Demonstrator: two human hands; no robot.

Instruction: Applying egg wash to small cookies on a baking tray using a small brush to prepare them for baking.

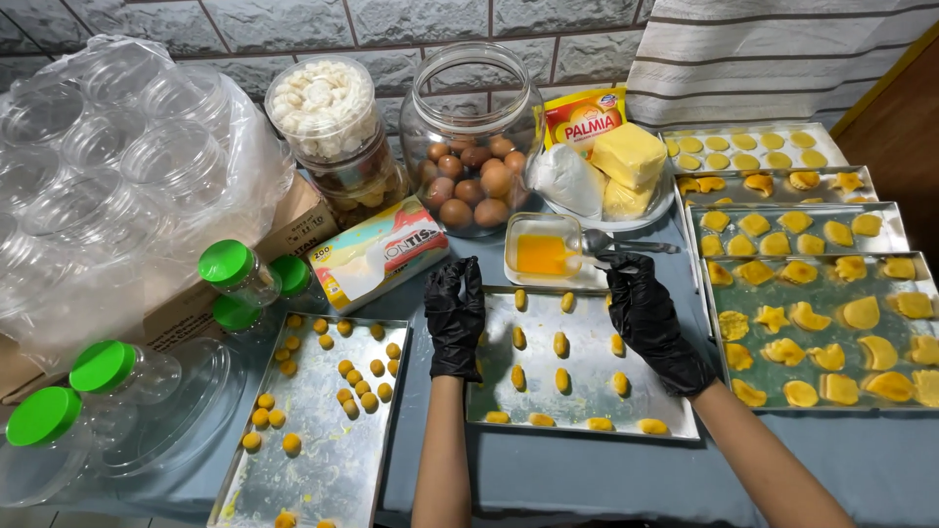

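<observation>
The left tray (313,430) runs off the bottom edge, the right-hand tray (831,332) off the side. The left hand (456,318) hides dough pieces beneath it; the spoon (626,244) bowl is blurred.

Two hands are seen, each covered by a black glove of thin, glossy, slightly wrinkled material. The left hand (456,318) is gloved down to the wrist, where the cuff ends in a plain edge toward 6 o'clock. The right hand (649,318) is gloved alike, its cuff ending toward 5 o'clock. Below both cuffs the forearms are left bare; no sleeves, watch or jewellery are worn there.
</observation>
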